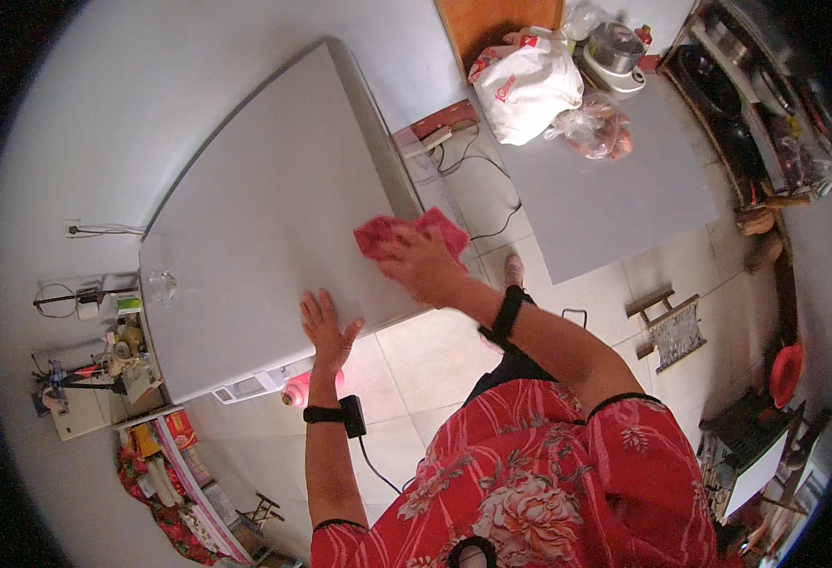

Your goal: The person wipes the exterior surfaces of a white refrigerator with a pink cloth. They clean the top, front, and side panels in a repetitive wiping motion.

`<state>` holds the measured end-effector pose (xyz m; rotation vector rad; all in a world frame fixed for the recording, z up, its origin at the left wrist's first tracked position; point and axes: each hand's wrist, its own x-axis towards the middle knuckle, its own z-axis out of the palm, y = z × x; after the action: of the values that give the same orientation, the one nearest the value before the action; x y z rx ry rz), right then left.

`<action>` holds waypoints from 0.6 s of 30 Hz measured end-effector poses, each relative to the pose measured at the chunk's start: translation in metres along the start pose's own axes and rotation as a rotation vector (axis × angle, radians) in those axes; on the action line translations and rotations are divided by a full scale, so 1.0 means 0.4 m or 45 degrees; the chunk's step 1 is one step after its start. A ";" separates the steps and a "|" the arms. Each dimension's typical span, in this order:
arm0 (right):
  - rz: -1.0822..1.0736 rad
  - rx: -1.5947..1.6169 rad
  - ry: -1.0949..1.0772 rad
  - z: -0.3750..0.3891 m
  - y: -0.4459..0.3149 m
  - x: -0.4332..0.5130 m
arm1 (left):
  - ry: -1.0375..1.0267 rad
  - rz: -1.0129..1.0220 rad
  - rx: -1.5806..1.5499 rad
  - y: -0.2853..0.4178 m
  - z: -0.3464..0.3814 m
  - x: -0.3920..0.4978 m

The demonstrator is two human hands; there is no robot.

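Observation:
A red cloth [448, 231] lies bunched under my right hand [419, 266], near the right edge of a broad, pale grey flat top [260, 184]. My right fingers spread over the cloth and look slightly blurred. Palm down, my left hand [327, 330] rests at the near edge of the same top, fingers apart, holding nothing. Toward the far left corner of the top sits a small clear object [164, 286], perhaps glass or plastic. Both wrists wear black bands.
A lower grey table [600, 206] at right bears a white bag [529, 85], a plastic bag of food [597, 128] and an appliance [615, 50]. A black cable [505, 227] trails over the floor. A small stool [675, 330] stands right; a pink bottle [306, 387] is below the top's near edge.

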<state>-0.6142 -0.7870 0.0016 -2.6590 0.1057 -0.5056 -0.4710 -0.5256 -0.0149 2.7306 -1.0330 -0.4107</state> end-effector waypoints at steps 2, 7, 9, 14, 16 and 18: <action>-0.067 0.032 0.021 -0.005 -0.039 -0.068 | 0.008 -0.002 -0.020 0.002 -0.001 0.001; -0.201 0.143 0.069 -0.018 -0.051 -0.217 | 0.065 0.095 0.024 0.003 -0.007 0.014; -0.177 0.285 0.098 -0.025 -0.024 -0.263 | 0.014 0.047 0.033 -0.001 -0.008 0.014; 0.373 0.863 0.264 -0.015 0.049 -0.301 | 0.054 0.094 0.076 -0.014 0.007 0.011; 0.707 1.004 0.301 0.001 0.061 -0.300 | -0.005 0.019 0.080 -0.024 0.009 0.008; 0.610 1.019 0.398 0.039 0.022 -0.298 | 0.012 0.067 0.114 -0.030 0.011 0.012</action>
<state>-0.7194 -0.7707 -0.0552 -1.6886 0.5024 -0.6270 -0.4614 -0.5203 -0.0231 2.7726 -1.1448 -0.3506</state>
